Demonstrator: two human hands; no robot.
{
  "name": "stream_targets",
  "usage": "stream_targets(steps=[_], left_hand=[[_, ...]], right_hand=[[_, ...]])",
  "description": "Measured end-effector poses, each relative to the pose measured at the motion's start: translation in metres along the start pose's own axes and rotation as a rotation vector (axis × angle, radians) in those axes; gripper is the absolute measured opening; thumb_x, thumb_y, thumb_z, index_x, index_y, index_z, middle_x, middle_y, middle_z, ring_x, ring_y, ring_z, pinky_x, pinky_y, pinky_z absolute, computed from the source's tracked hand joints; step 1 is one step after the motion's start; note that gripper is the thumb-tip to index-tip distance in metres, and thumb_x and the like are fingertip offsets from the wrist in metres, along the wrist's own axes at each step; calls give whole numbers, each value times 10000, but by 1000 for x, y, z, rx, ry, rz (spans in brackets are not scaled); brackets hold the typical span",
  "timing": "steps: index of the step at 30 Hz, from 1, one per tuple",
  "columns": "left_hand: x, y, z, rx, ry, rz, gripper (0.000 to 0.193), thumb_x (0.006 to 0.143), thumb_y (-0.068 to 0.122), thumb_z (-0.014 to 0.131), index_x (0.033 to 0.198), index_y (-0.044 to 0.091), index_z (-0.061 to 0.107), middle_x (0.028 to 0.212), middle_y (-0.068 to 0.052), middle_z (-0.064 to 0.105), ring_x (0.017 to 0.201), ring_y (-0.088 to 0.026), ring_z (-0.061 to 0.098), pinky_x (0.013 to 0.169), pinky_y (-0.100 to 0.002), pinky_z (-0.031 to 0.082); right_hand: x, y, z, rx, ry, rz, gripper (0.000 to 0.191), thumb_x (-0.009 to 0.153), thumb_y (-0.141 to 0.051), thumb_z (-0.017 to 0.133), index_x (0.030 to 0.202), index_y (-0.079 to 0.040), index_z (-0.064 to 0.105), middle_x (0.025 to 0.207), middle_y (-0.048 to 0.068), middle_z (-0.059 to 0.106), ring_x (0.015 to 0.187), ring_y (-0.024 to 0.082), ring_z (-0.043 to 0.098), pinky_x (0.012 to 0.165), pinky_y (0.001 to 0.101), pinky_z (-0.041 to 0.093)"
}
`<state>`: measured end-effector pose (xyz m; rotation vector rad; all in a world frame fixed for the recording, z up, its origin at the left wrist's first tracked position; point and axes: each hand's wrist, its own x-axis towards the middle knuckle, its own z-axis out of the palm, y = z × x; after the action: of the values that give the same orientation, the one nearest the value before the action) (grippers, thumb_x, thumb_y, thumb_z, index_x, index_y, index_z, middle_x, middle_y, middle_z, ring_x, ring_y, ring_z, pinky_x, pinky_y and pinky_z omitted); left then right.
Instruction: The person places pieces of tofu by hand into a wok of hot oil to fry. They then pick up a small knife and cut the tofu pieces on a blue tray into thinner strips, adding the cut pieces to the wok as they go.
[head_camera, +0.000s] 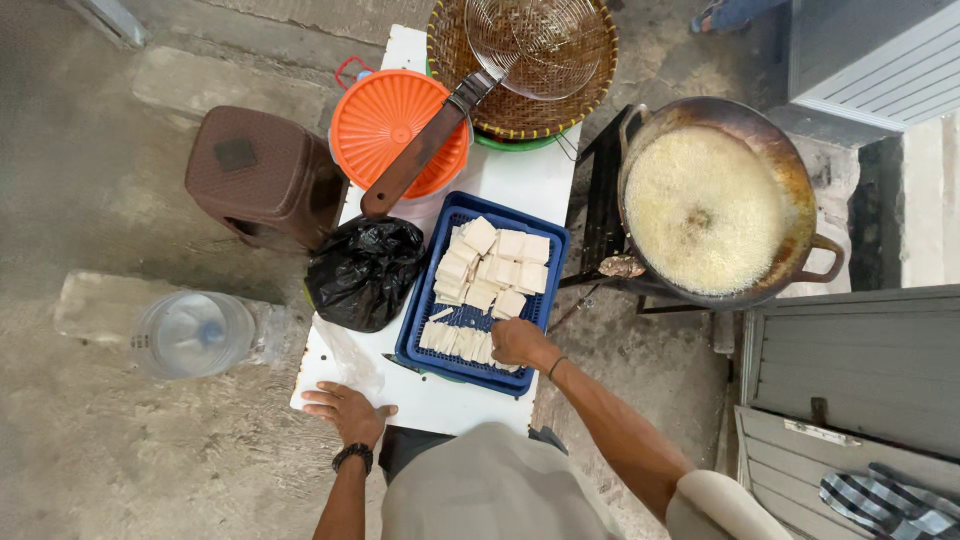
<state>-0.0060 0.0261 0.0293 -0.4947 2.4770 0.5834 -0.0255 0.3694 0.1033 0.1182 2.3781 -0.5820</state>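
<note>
A: Tofu pieces sit in the blue tray, centre of the white table. Left hand at 7 o'clock of the tray, fingers spread flat on the table, holding nothing.

B: Right hand?

A: At the tray's 5 o'clock corner, fingers curled down onto the thin slices; whether it grips one, cannot tell.

B: Technique?

A: I'd lift slices singly, support underneath, they look soft. Wok of foaming oil at 2 o'clock; lower in close, don't drop.

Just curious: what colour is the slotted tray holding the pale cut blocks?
Blue tray, seen best in the head view.
</note>
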Motion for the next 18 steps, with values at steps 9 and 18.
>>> stream_targets(steps=[9,18], left_hand=[[-1,2,-1,-76,-18,-20,1584,582,296,999,1521,-125,-204,1561,-424,-302,1478,-617,-209,1248,-631,45],[1,3,-2,-23,-76,-61,1568,637,309,994,1515,-138,-226,1536,-429,-334,1466,-621,-242,1243,-638,24]], right_hand=[[-12,-7,-19,150,-156,9,357,720,-184,829,1007,-12,707,863,164,743,685,262,739,553,360,629],[-13,0,-14,113,-186,20,406,751,56,679,1148,-20,649,957,163,679,723,293,747,607,387,622]])
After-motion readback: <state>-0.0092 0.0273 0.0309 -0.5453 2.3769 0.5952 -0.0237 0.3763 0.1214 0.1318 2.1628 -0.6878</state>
